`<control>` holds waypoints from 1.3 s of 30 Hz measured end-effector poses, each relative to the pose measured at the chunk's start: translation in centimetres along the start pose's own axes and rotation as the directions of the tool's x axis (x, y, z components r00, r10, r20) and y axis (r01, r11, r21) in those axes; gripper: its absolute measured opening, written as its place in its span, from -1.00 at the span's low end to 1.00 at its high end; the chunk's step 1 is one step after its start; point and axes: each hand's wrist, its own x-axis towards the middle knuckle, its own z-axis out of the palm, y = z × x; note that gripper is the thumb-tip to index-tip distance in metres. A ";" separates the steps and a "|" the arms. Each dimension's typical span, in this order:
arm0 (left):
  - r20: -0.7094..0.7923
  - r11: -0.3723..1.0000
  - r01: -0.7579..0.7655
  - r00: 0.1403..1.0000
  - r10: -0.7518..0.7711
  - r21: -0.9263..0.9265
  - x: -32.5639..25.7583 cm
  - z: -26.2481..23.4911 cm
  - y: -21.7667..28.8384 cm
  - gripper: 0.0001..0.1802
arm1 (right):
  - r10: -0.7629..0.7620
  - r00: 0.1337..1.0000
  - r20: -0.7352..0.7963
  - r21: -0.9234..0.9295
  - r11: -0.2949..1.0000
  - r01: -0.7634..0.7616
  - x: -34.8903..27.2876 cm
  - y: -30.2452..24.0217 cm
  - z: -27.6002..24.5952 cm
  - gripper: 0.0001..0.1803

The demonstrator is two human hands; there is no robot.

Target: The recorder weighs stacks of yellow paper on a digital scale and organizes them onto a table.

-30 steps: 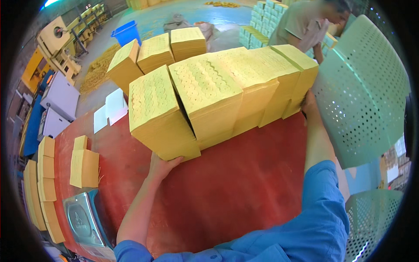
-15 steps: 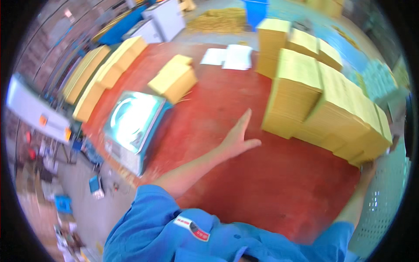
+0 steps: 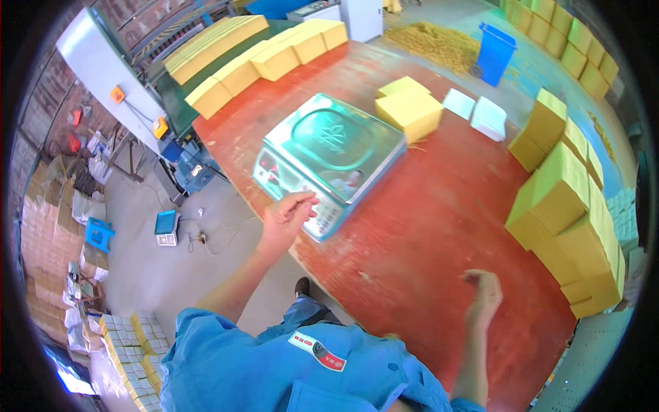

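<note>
My left hand hovers at the keypad edge of a silver-topped weighing scale, its fingers curled together with nothing visible in them. Whether the fingertips touch the keys, I cannot tell. Over the red table, my right hand is loosely closed, fingers bent toward the left; no object shows in it. To its right stand tall stacks of yellow paper. A smaller pair of yellow paper blocks lies just beyond the scale's right corner.
White sheets lie near the far edge. More yellow stacks line the table's far left side. A blue bin stands on the floor behind. Left of the table are a white machine panel and a small floor scale.
My view has swung left, bringing the scale to the middle. The left hand has gone from spread over the table to curled by the scale; the right has left the paper stacks.
</note>
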 end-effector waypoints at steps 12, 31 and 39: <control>-0.065 0.772 -0.123 0.976 0.207 0.624 18.6 -35.7 -15.3 -0.47 | 0.004 0.501 0.865 0.207 0.908 -0.364 -8.5 -3.8 50.3 -0.61; 0.477 0.152 -0.557 0.799 0.366 0.816 73.0 -34.4 -25.0 -0.34 | -0.132 0.939 0.319 -0.595 0.744 0.306 -0.9 -5.1 70.4 -0.51; 0.635 0.322 -0.681 0.732 0.249 0.658 77.7 -28.2 -26.6 -0.30 | -0.068 0.951 0.301 -0.699 0.663 0.269 -0.7 -6.3 71.1 -0.61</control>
